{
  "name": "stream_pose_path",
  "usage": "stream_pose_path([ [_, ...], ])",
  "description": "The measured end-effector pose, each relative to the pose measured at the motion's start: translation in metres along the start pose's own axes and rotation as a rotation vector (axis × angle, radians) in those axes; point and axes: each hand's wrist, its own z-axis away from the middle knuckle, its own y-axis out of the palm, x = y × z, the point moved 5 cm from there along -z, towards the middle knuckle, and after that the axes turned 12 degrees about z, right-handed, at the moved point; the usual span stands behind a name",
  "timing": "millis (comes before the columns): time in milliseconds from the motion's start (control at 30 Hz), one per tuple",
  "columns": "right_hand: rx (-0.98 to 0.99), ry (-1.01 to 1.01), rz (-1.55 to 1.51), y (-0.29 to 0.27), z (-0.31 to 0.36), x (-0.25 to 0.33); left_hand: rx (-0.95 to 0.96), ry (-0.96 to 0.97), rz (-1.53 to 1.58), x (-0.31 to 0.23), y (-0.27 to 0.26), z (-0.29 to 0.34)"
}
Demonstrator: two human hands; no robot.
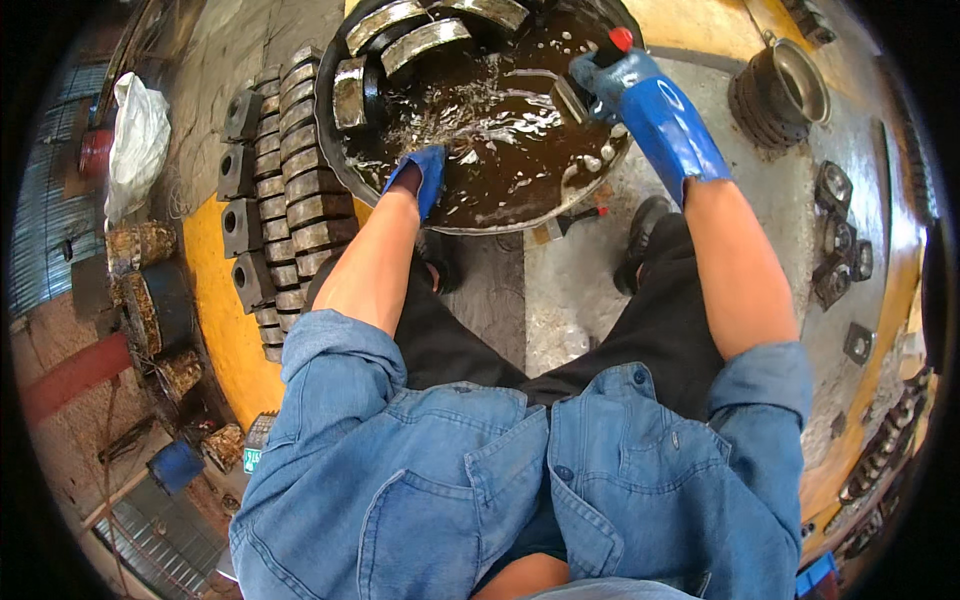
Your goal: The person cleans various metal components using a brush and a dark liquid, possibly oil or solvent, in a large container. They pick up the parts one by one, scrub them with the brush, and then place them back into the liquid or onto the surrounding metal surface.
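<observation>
A wide round basin holds murky brown liquid with foam and ripples on top. My left hand, in a blue glove, dips into the liquid near the front left; its fingers are under the surface, so whatever they hold is hidden. Over the right side of the basin, my right hand, also gloved in blue, is closed around what looks like a brush with a red-tipped handle, its flat end pointing down at the liquid. Curved metal blocks sit wet at the basin's far left.
Left of the basin stand rows of stacked curved metal segments and square blocks with holes. A white plastic bag lies farther left. To the right are a metal pot-like ring and small metal parts. A red-ended tool rests below the basin.
</observation>
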Motion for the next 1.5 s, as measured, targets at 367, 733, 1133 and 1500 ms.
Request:
stream_pose_path([
  [367,-0.170,0.065,0.132,-0.011,-0.009,0.024,0.154,-0.095,-0.192,-0.072,-0.012,0.052],
  [733,-0.069,-0.091,0.337,0.031,-0.055,0.014,0.100,0.042,-0.347,-0.100,0.011,0.069],
  [1133,-0.054,-0.133,0.334,0.029,-0.058,0.007,0.029,0.196,-0.398,-0.055,-0.004,0.017],
  [1500,-0.095,-0.152,0.309,0.033,-0.082,-0.011,-0.010,0.234,-0.511,-0.060,-0.010,-0.015],
])
